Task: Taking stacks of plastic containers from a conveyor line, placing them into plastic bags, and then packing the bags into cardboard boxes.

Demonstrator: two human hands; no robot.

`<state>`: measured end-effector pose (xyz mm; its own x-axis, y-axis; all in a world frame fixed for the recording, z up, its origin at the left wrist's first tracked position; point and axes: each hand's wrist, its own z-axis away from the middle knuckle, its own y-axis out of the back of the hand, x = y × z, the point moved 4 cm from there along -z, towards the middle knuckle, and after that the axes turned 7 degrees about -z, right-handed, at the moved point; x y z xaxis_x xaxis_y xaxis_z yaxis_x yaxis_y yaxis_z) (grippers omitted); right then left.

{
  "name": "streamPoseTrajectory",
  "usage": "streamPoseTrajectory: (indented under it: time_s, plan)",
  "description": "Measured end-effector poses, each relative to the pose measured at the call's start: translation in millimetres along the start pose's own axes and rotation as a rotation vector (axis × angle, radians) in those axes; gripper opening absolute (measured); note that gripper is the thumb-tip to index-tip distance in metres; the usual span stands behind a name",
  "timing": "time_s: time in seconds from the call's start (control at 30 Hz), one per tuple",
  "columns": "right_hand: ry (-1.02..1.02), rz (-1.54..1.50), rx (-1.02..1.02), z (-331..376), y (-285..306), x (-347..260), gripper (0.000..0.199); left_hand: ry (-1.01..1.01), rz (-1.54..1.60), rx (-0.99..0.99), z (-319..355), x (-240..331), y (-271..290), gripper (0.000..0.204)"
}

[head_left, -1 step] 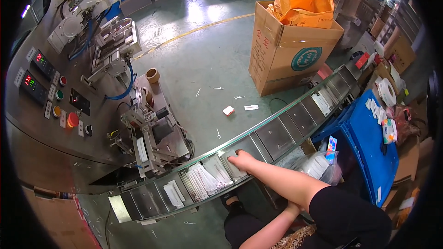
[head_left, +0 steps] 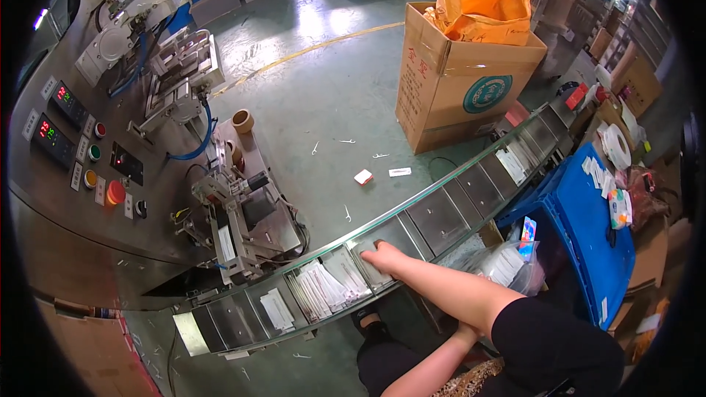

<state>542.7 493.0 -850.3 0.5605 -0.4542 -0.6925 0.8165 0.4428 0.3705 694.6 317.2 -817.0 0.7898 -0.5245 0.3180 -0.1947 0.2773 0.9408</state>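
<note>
My right hand reaches across to a long metal conveyor split into compartments. Its fingers curl down, closed on a stack of thin white packets lying in one compartment. In the compartment to the left lies a fanned pile of white packets, and further left a smaller bunch. My left forearm crosses beneath the right one; my left hand is hidden behind it. Beyond that crossing sits a clear plastic bag holding more white packets.
A steel machine with a control panel stands at the left. Behind the conveyor is a tall cardboard box with an orange sack in it. A blue bin stands at the right. Small white picks litter the floor.
</note>
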Motion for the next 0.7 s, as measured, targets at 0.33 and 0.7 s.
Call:
streamPoseTrajectory:
  time_s: [0.33,0.7]
  plan:
    - [-0.115,-0.366,-0.111,-1.8,-11.3,8.2,0.076,0.012,0.450,0.262,6.6,4.0,6.4,0.057]
    - [0.107,-0.450,-0.089,19.2,1.4,8.6,0.068,-0.198,-0.017,0.862,-7.3,2.6,-2.9,0.065]
